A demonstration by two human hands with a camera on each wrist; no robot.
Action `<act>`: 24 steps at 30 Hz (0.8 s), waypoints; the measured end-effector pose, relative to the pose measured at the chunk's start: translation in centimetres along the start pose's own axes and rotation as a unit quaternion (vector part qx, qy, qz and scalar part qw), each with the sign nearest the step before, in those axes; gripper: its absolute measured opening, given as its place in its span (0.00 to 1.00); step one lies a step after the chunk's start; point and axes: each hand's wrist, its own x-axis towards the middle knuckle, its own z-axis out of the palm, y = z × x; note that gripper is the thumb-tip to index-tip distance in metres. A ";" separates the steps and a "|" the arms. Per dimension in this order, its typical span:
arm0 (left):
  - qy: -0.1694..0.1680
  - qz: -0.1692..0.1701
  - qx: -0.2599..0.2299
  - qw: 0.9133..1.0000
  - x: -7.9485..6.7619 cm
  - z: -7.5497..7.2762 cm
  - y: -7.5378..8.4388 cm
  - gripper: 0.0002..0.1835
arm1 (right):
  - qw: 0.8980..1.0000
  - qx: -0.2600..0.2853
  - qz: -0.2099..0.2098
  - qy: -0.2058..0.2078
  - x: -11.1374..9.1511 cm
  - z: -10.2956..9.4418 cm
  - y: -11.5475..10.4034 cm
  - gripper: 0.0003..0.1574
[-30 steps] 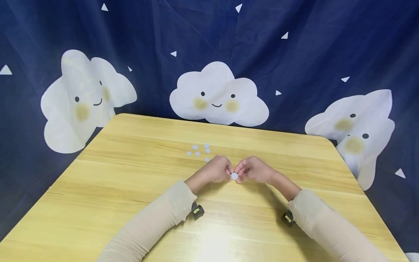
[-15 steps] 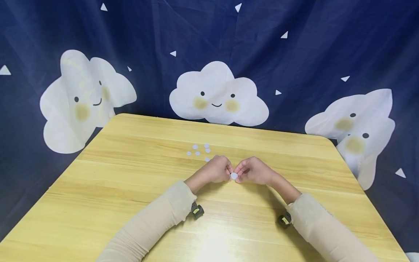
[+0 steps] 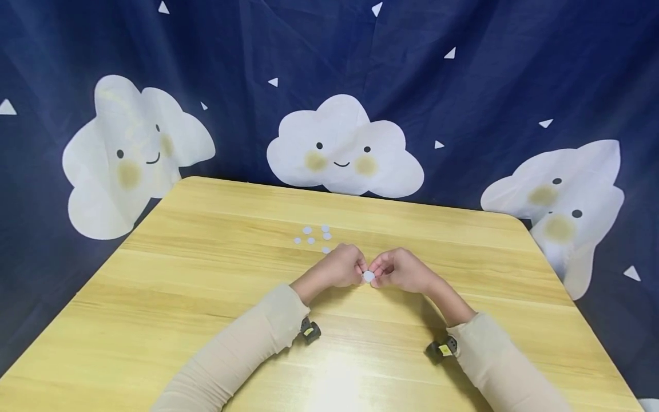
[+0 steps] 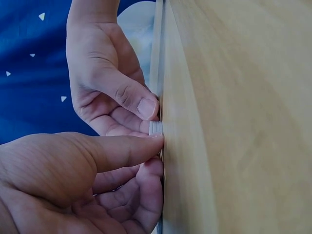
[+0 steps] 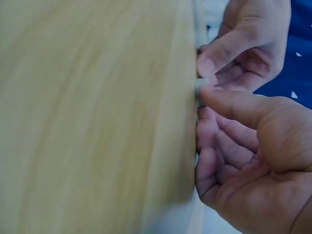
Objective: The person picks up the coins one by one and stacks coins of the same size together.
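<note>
A short stack of silvery coins (image 3: 368, 276) stands on the wooden table (image 3: 231, 320); its layered edges show in the left wrist view, where the coin stack (image 4: 155, 127) sits between both hands. My left hand (image 3: 344, 266) pinches it from the left with the thumb and curled fingers. From the right, my right hand (image 3: 405, 270) pinches the same stack, thumb tip against its edge. Both hands rest low at the tabletop. In the right wrist view the coin stack (image 5: 200, 85) is blurred and partly covered by the thumbs.
Several loose coins of differing size lie flat beyond my left hand, among them a larger coin (image 3: 307, 230) and a small coin (image 3: 297, 241). One coin (image 3: 326, 250) lies close by the left knuckles. A dark blue curtain (image 3: 231, 68) with clouds hangs behind the table.
My right forearm and its wrist camera have swung left and toward me while the fingers stay at the coin stack. The left hand and the loose coins keep their places.
</note>
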 end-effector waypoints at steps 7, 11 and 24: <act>0.002 0.000 0.006 1.000 0.0 -0.1 0.1 0.06 | 1.000 -0.015 0.005 0.013 0.1 0.3 0.0 0.11; 0.001 0.001 0.005 1.000 0.0 0.0 0.1 0.06 | 1.000 -0.024 0.007 0.018 0.0 0.4 -0.1 0.10; 0.005 0.003 0.007 1.000 -0.1 0.0 0.1 0.06 | 1.000 -0.025 0.006 0.016 -0.2 0.5 -0.5 0.08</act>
